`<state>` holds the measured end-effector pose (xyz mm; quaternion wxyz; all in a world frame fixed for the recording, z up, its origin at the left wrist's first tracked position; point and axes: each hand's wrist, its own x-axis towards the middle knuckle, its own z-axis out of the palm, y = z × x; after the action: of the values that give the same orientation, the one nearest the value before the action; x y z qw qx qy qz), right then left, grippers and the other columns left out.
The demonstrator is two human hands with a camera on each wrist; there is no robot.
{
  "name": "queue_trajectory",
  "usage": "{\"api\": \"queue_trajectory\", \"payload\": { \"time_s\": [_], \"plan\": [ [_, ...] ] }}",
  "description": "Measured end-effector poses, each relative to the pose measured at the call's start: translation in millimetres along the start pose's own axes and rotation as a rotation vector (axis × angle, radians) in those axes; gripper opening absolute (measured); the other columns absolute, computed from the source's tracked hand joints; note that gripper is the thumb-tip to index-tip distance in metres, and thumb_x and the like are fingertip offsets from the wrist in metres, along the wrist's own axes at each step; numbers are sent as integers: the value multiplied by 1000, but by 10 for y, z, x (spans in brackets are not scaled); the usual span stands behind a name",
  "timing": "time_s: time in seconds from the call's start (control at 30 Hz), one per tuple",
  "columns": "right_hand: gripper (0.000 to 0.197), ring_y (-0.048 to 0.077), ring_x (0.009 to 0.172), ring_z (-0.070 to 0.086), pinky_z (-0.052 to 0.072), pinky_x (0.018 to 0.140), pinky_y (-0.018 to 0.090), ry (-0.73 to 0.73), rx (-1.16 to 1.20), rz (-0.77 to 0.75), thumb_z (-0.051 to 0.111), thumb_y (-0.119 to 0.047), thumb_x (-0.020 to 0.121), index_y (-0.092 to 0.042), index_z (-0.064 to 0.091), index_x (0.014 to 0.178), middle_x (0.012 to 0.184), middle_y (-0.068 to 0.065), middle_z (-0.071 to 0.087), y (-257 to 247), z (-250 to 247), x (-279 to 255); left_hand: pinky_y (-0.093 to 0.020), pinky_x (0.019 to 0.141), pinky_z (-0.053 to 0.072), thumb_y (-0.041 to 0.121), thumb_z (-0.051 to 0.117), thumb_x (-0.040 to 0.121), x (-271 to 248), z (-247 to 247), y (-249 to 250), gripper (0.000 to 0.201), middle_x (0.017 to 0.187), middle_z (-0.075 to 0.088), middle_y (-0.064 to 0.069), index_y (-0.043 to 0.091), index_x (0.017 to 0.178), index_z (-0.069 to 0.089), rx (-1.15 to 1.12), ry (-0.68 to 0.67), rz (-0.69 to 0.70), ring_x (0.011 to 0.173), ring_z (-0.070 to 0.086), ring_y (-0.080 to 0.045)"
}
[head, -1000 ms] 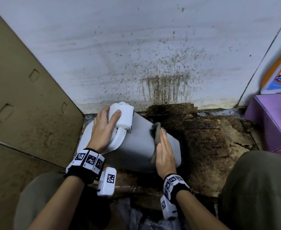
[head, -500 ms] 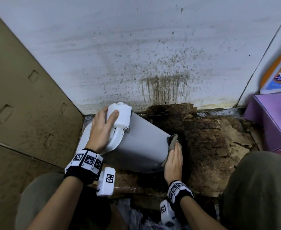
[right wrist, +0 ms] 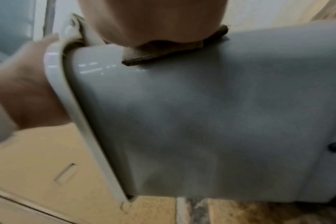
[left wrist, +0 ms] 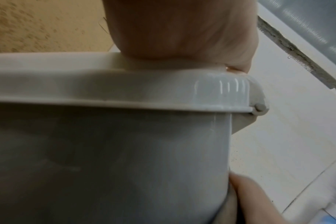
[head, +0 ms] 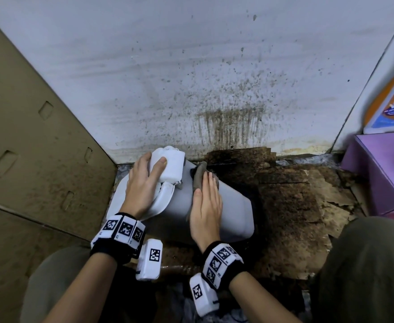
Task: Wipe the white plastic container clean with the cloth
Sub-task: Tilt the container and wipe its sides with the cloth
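2 hands work the container [head: 226, 206] lying on its side on the floor: your left hand [head: 142, 183] grips its lid end, while your flat right hand [head: 206, 201] has slid the cloth [head: 198, 177] back toward the lid, so wiping continues.

Grimy storage corner: stained wall [head: 191, 66], cardboard [head: 28, 136].

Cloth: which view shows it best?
Right wrist: the brown cloth lies flat under the right hand on the white plastic container, edges exposed. Head shows only a fold past the fingers. Left wrist: cannot tell.
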<state>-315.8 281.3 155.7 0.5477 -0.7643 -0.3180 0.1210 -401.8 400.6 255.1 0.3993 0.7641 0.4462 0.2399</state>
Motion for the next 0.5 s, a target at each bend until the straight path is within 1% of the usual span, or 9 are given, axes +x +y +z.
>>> {"api": "queue_trajectory", "payload": {
  "time_s": [0.07, 0.13, 0.17, 0.2, 0.27, 0.37, 0.43, 0.5],
  "plan": [
    [67, 0, 152, 6, 4, 124, 23, 0, -14, -7, 13, -48, 98, -22, 19, 159, 162, -17, 10, -55, 12, -1, -38, 115, 25, 80, 36, 80, -3, -6, -4, 84, 152, 41, 4, 31, 148, 41, -1, 1, 1, 138, 31, -9],
    [63, 2, 153, 9, 7, 124, 25, -2, -25, -53, 16, -45, 101, -21, 21, 159, 166, -10, 14, -13, -18, -18, -34, 112, 24, 80, 36, 79, -13, -4, -10, 85, 150, 42, 5, 31, 147, 42, -10, 2, 5, 132, 30, -3],
    [61, 3, 153, 10, 9, 124, 26, -9, -28, -76, 18, -44, 102, -21, 22, 159, 166, -8, 16, 35, -46, -19, -33, 111, 23, 81, 36, 78, -17, 9, -10, 85, 149, 42, 6, 31, 147, 42, -15, 4, 9, 130, 29, -2],
    [60, 3, 153, 10, 11, 124, 26, -22, -28, -98, 18, -42, 103, -21, 22, 159, 167, -7, 17, 92, -80, -11, -34, 112, 24, 81, 36, 78, -17, 18, -12, 85, 148, 43, 5, 30, 146, 43, -17, 9, 13, 131, 30, -4],
    [58, 4, 153, 11, 13, 124, 28, -67, -23, -142, 18, -39, 104, -21, 22, 159, 167, -6, 18, 213, -136, 20, -38, 116, 24, 82, 37, 77, -1, 19, -17, 86, 148, 44, 4, 30, 145, 45, -18, 18, 10, 135, 32, -9],
    [56, 6, 154, 12, 14, 124, 28, -111, -27, -177, 18, -35, 106, -18, 21, 159, 167, -5, 19, 439, -226, 51, -41, 119, 25, 82, 39, 77, 19, 11, -30, 86, 148, 45, 5, 29, 144, 46, -31, 22, 2, 135, 33, -7],
    [54, 5, 153, 12, 11, 125, 26, -116, -15, -143, 19, -35, 106, -23, 19, 158, 167, -6, 18, 626, -299, 43, -43, 120, 25, 82, 40, 77, 29, 18, -45, 85, 146, 46, 5, 29, 143, 48, -34, 29, 6, 137, 35, -10],
    [50, 1, 153, 10, 9, 125, 23, -117, -2, -52, 19, -36, 106, -33, 14, 156, 167, -9, 14, 823, -393, 13, -46, 120, 26, 83, 42, 77, 45, 25, -66, 87, 146, 46, 6, 28, 144, 47, -46, 32, -4, 139, 36, -13]
  ]
}}
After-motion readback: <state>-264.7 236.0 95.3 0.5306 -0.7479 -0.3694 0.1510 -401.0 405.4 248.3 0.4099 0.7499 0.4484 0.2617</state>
